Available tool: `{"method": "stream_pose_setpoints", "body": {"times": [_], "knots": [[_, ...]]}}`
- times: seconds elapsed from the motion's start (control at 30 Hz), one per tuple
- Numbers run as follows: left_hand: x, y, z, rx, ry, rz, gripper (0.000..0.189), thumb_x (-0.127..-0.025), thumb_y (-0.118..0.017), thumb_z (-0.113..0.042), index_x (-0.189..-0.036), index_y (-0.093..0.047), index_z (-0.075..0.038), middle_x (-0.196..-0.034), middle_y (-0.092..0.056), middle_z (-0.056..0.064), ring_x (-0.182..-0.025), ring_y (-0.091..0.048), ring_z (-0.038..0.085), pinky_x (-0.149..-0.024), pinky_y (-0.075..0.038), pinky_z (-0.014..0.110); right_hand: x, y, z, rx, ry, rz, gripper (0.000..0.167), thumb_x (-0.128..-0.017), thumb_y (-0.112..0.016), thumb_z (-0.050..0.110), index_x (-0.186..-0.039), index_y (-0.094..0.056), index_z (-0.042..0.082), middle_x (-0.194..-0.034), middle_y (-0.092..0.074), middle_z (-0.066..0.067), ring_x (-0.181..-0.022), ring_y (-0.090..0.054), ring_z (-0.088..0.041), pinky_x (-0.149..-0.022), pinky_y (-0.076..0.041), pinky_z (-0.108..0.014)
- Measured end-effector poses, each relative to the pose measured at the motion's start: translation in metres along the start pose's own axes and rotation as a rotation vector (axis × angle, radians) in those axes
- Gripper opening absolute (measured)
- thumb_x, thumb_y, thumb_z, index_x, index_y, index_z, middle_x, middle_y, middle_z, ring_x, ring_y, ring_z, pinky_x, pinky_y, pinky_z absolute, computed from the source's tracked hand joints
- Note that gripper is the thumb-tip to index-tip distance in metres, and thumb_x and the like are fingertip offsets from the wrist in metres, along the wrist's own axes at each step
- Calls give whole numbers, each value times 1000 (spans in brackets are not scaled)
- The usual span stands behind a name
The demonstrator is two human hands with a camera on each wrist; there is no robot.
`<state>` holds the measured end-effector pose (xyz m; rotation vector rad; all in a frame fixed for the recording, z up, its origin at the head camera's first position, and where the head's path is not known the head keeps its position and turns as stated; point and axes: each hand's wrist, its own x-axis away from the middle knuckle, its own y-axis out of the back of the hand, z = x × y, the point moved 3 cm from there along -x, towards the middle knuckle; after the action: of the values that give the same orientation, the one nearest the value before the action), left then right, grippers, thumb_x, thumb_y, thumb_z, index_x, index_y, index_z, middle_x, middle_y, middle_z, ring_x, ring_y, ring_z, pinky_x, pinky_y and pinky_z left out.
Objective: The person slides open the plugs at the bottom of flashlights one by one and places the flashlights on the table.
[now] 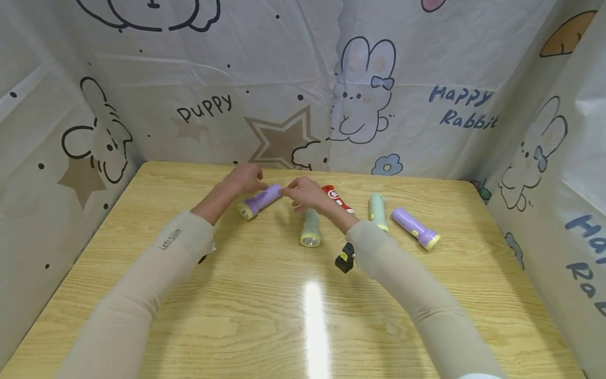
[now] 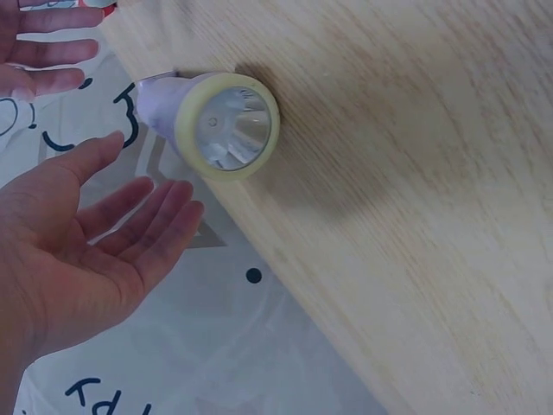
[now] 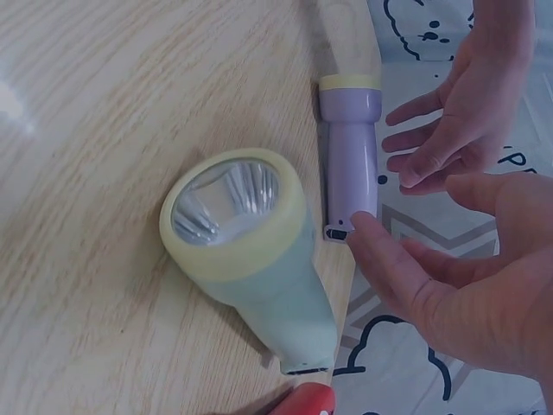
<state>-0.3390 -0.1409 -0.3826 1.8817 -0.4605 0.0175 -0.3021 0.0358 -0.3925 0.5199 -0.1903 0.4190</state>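
Note:
A purple flashlight (image 1: 266,198) with a yellow rim lies near the table's back edge, its lens toward the front left. My left hand (image 1: 242,179) hovers just behind it, fingers loosely extended and holding nothing in the left wrist view. At the flashlight's tail is my right hand (image 1: 306,192); in the right wrist view its index fingertip (image 3: 363,226) is at the tail, though contact is unclear. Below the right hand lies a green flashlight (image 1: 310,230), its lens facing the front and its tail partly hidden in the head view.
A red object (image 1: 335,196) with a white round emblem lies behind the right forearm. Farther right are another green flashlight (image 1: 377,208) and another purple flashlight (image 1: 413,227). A printed cloth (image 1: 203,68) walls the back and sides of the wooden table (image 1: 246,305).

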Motion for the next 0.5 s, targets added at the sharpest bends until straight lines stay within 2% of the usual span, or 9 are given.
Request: {"method": "stream_pose_setpoints", "body": {"times": [0.3, 0.5], "knots": [[-1, -3, 5, 22, 19, 10, 46, -98, -64, -21, -129, -54, 11, -130, -56, 28, -118, -55, 41, -100, -48, 50, -4, -6, -3, -24, -29, 13, 41, -100, -63, 23, -125, -58, -9, -133, -54, -24, -109, -62, -43, -87, -58, -41], [-2, -5, 5, 25, 5, 6, 44, -97, -65, -19, -126, -56, 13, -129, -58, 28, -116, -56, 41, -99, -49, 48, -8, -9, -8, -23, -56, 13, 42, -100, -62, 24, -124, -58, -10, -129, -55, -27, -107, -64, -40, -88, -58, -42]]}}
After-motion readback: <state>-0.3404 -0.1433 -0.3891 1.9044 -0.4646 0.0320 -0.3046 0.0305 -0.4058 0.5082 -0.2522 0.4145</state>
